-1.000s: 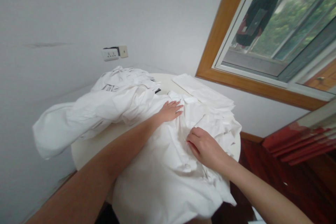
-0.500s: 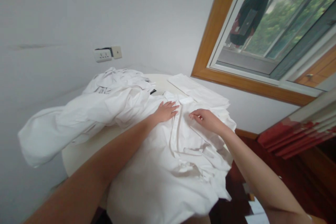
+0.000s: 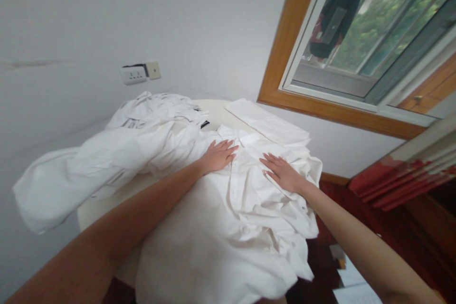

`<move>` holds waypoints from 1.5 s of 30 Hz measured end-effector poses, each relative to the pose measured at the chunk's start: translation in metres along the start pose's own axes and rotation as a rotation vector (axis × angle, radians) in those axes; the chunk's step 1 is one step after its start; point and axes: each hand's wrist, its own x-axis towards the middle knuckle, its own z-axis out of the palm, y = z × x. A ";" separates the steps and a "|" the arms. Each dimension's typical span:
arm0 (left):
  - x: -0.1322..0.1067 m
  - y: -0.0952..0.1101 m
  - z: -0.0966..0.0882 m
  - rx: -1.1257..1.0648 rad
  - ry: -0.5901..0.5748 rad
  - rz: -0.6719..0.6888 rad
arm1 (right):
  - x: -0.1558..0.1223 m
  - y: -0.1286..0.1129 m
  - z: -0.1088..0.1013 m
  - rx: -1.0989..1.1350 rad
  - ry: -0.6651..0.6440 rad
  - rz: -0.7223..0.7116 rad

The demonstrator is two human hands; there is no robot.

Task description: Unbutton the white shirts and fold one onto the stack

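Observation:
A white shirt [image 3: 199,228] lies spread over a round cream table [image 3: 103,204], its lower part hanging over the near edge in loose folds. Flat on the shirt's left side, near the collar, rests my left hand [image 3: 218,156], fingers spread. My right hand [image 3: 283,172] lies on the right side of the same cloth, palm down with fingers stretched out. Between the two hands runs the button strip [image 3: 235,183]. Wrinkles bunch up below my right hand.
Rumpled white clothes [image 3: 149,128] are heaped on the left, one part jutting past the table edge. A folded white stack [image 3: 269,121] sits at the back right. Behind are a wall socket [image 3: 133,75] and a wood-framed window [image 3: 274,90]. Papers [image 3: 354,280] lie low at the right.
My right hand has gone from curled fingers to lying flat on the shirt, slightly lower. The cloth on the right is spread further outward. My left hand stays flat near the collar.

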 end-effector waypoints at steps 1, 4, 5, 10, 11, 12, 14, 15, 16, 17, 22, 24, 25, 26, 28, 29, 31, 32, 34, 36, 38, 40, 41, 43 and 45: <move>-0.003 0.001 0.000 -0.001 0.001 0.006 | -0.003 0.003 -0.001 0.003 0.006 -0.026; -0.008 0.004 0.001 -0.004 0.009 0.009 | -0.011 0.006 -0.004 0.021 0.014 -0.073; -0.009 0.005 0.001 -0.006 0.010 0.004 | -0.012 0.006 -0.005 0.030 0.012 -0.075; -0.011 0.010 0.000 -0.021 0.021 -0.020 | -0.007 0.009 -0.022 0.139 -0.077 -0.093; -0.011 0.011 -0.001 -0.023 0.024 -0.021 | -0.001 0.010 -0.027 0.166 -0.090 -0.087; -0.011 0.011 -0.001 -0.025 0.027 -0.021 | 0.006 0.011 -0.033 0.182 -0.086 -0.064; -0.010 0.012 -0.001 -0.029 0.036 -0.020 | 0.027 0.012 -0.043 0.148 -0.024 0.036; -0.010 0.012 -0.001 -0.030 0.043 -0.017 | 0.039 0.011 -0.047 0.094 0.021 0.092; -0.009 0.012 -0.001 -0.029 0.048 -0.012 | 0.051 0.010 -0.049 0.017 0.060 0.143; -0.009 0.012 -0.001 -0.029 0.053 -0.010 | 0.064 0.010 -0.050 -0.073 0.076 0.208; -0.008 0.016 -0.004 -0.028 0.055 -0.041 | 0.104 0.010 -0.038 -0.341 0.070 0.464; -0.007 0.019 -0.004 -0.028 0.054 -0.068 | 0.109 0.013 -0.033 -0.348 0.051 0.488; -0.005 0.021 -0.004 -0.029 0.053 -0.084 | 0.110 0.015 -0.032 -0.341 0.045 0.491; -0.004 0.023 -0.004 -0.030 0.051 -0.101 | 0.111 0.017 -0.032 -0.330 0.040 0.492; 0.000 0.026 -0.002 -0.032 0.048 -0.134 | 0.113 0.020 -0.037 -0.305 0.037 0.492; 0.001 0.028 -0.001 -0.033 0.050 -0.147 | 0.115 0.021 -0.041 -0.290 0.037 0.493; 0.003 0.029 0.001 -0.033 0.056 -0.158 | 0.119 0.022 -0.051 -0.282 0.043 0.475; 0.003 0.029 0.002 -0.035 0.057 -0.158 | 0.122 0.021 -0.056 -0.299 0.052 0.448; 0.003 0.029 0.002 -0.045 0.053 -0.156 | 0.127 0.020 -0.064 -0.360 0.091 0.375; 0.003 0.028 0.002 -0.061 0.050 -0.158 | 0.130 0.018 -0.065 -0.417 0.144 0.322; 0.003 0.028 0.001 -0.073 0.056 -0.160 | 0.132 0.017 -0.058 -0.428 0.174 0.317; 0.002 0.026 0.000 -0.076 0.062 -0.157 | 0.131 0.017 -0.047 -0.416 0.151 0.348; 0.003 0.026 0.000 -0.075 0.062 -0.153 | 0.130 0.017 -0.041 -0.404 0.126 0.370; 0.003 0.024 0.000 -0.075 0.062 -0.140 | 0.129 0.019 -0.033 -0.379 0.098 0.409; 0.003 0.023 0.000 -0.074 0.061 -0.137 | 0.131 0.018 -0.030 -0.349 0.113 0.424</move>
